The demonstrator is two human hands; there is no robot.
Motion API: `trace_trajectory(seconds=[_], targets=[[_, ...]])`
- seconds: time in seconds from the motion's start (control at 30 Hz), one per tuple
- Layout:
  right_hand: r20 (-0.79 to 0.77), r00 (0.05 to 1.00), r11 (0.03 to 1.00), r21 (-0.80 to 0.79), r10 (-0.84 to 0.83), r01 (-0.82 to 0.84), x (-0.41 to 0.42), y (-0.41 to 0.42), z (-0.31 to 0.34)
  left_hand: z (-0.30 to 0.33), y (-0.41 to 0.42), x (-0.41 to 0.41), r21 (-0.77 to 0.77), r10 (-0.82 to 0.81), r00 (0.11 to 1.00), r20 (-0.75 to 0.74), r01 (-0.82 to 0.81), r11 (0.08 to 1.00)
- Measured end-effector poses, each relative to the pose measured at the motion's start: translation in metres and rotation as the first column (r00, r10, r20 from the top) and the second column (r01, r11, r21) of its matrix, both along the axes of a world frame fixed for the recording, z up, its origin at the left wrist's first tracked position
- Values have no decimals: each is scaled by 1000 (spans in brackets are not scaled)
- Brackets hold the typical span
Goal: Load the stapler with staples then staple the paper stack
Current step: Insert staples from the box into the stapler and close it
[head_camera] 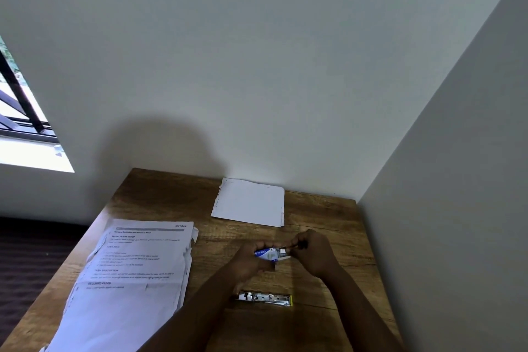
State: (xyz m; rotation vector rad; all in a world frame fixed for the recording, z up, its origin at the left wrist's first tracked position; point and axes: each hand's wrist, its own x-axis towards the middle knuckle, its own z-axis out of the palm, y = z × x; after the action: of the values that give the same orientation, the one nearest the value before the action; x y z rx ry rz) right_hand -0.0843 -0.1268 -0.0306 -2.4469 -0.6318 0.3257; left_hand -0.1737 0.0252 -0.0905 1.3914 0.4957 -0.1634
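Observation:
A small blue and white staple box [267,254] is held above the wooden table [328,231], gripped by my left hand [251,261]. My right hand [313,253] pinches at the box's open right end, where a white inner tray or strip [283,256] sticks out. A metal stapler [265,298] with a yellow end lies flat on the table just below my hands, untouched. A small stack of blank white paper [250,202] rests near the back wall.
A larger pile of printed sheets [134,274] covers the table's left side and hangs over its edge. Walls close the table at the back and on the right. A window is at far left.

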Motion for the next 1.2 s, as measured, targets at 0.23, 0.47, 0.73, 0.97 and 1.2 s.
trace_trajectory(seconds=[0.23, 0.47, 0.73, 0.97, 1.2], targets=[[-91, 990, 979, 159, -111, 124, -5, 0, -3, 2, -1, 0, -25, 23, 999, 32, -22, 999], [-480, 852, 905, 234, -211, 356, -6, -8, -4, 1, 0, 0, -22, 29, 999, 39, -28, 999], [-622, 774, 885, 285, -122, 368, -15, -1, -3, 4, -1, -3, -32, 22, 999, 45, -20, 999], [-617, 784, 884, 327, -68, 334, -22, 0, -5, 8, -4, -4, 19, -3, 998, 65, 2, 1000], [-619, 779, 869, 324, -103, 373, -25, 1, -7, 6, -4, -7, 30, 0, 998, 60, -2, 1000]])
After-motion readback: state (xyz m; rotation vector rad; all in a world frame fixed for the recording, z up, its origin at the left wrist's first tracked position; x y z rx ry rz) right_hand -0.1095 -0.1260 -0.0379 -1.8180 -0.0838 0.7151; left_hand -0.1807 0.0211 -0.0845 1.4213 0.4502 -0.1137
